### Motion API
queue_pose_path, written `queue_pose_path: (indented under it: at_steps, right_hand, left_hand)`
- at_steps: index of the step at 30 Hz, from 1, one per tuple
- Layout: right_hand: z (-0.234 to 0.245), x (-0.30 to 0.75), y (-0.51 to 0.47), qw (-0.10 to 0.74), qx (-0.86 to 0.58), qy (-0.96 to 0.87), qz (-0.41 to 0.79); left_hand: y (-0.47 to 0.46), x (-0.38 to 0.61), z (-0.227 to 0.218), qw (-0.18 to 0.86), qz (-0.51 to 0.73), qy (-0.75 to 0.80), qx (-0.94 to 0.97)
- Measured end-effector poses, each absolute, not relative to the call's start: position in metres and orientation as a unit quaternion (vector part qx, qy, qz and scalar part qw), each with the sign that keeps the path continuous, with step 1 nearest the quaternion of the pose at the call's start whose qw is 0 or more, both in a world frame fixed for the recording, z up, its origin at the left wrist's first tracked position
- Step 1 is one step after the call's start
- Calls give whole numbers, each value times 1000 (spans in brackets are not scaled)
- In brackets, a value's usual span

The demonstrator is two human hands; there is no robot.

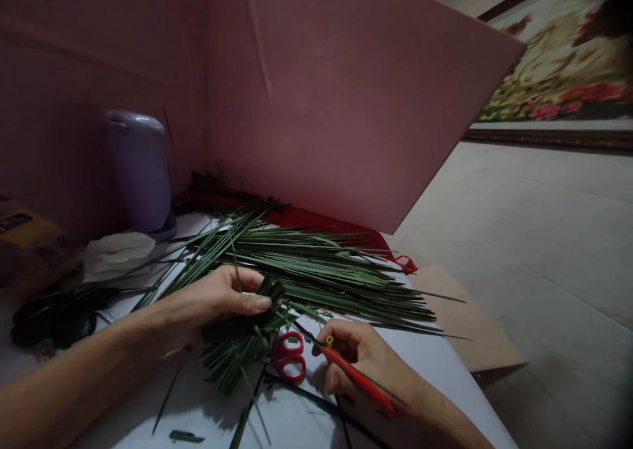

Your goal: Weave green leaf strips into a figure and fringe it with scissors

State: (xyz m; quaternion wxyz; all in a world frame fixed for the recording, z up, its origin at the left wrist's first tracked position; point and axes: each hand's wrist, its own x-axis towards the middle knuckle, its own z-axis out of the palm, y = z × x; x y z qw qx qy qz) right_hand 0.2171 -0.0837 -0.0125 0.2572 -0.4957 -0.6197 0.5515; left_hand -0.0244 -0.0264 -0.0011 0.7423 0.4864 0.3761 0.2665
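Observation:
My left hand (237,294) pinches a folded bundle of green leaf strips (240,347) between thumb and fingers; the strips fan out below the thumb. My right hand (363,357) is closed around a red-handled tool (360,378) with a slim dark tip, which reaches the right side of the bundle. A small yellow piece (329,341) shows by its fingers; I cannot tell whether it belongs to the tool. Between the hands, red-handled scissors (289,357) lie on the white table surface (306,429), their blades hidden. Behind both hands is a pile of long green leaves (321,264).
Loose leaf scraps (186,436) lie at the front. On the left are a black object (54,317), a folded white tissue (119,254), a purple container (141,172) and a yellow-labelled package (27,228). A pink panel (336,99) rises behind; a cardboard sheet (459,317) sits to the right.

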Motion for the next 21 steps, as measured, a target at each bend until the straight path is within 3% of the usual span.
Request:
queue_pose_path:
  at_steps: [21]
  right_hand:
    - [-26, 209, -91, 348, -410, -613, 579]
  left_hand:
    - [-33, -23, 4, 758, 322, 342, 453]
